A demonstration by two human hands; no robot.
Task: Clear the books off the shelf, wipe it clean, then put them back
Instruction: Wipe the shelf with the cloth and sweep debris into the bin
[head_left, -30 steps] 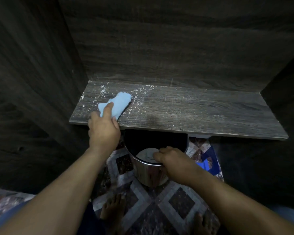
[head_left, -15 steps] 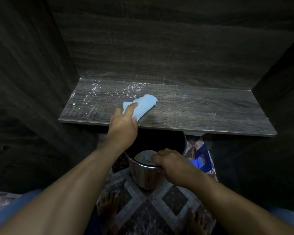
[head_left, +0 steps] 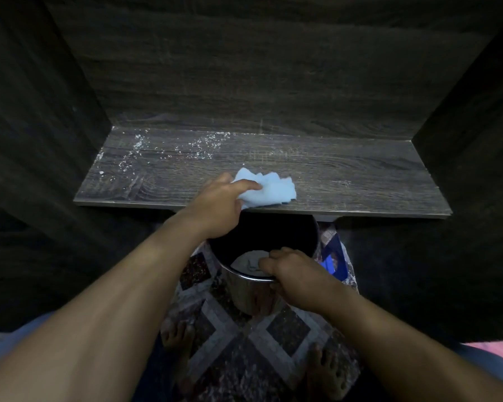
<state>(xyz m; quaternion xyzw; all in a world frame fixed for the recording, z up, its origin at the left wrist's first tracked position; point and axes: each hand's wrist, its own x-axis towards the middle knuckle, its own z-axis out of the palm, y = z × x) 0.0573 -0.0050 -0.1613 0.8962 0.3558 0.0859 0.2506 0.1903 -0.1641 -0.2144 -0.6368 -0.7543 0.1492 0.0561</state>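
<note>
Crumpled blue cloth (head_left: 270, 191) has slid right along dusty shelf (head_left: 346, 175).

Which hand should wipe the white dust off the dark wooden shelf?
Left. The left hand holds the light blue cloth on the dark wooden shelf; the right hand grips the shiny metal bin.

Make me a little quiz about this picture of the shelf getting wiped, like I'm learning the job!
1. True or false: books stand on the shelf.
2. What does the left hand hold? A) a book B) a blue cloth C) a brush
3. Fill in: the ____ hand grips the rim of the metal bucket below the shelf's front edge.

Key: 1 false; 2 B; 3 right hand.
</note>
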